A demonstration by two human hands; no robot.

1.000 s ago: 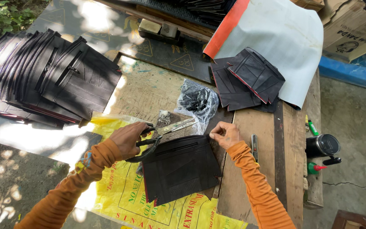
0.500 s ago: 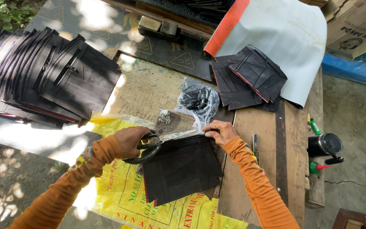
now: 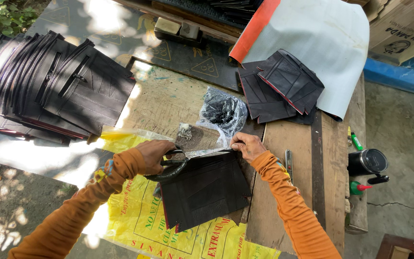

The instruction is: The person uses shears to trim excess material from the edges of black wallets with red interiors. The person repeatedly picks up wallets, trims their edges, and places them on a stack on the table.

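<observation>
The left hand (image 3: 155, 154) is clenched through the handles of a pair of scissors (image 3: 188, 159), whose blades point right along the top edge of a black sheet (image 3: 204, 189). The right hand (image 3: 247, 145) pinches that sheet's upper right corner between thumb and fingers. The sheet lies flat on the counter (image 3: 168, 103), its lower part over a yellow printed sack (image 3: 140, 220), and a thin red line shows along its left edge. Both arms wear orange sleeves.

Just above the scissors sits a clear plastic bag (image 3: 224, 112) of small dark pieces. At the upper left a fanned stack of black sheets (image 3: 49, 88) overlaps in rows. To the upper right, more black pieces (image 3: 279, 88) rest on a pale grey sheet with an orange edge (image 3: 322, 43). At the counter's right end stand a black cup (image 3: 367, 161) and 2 green markers (image 3: 355, 141).
</observation>
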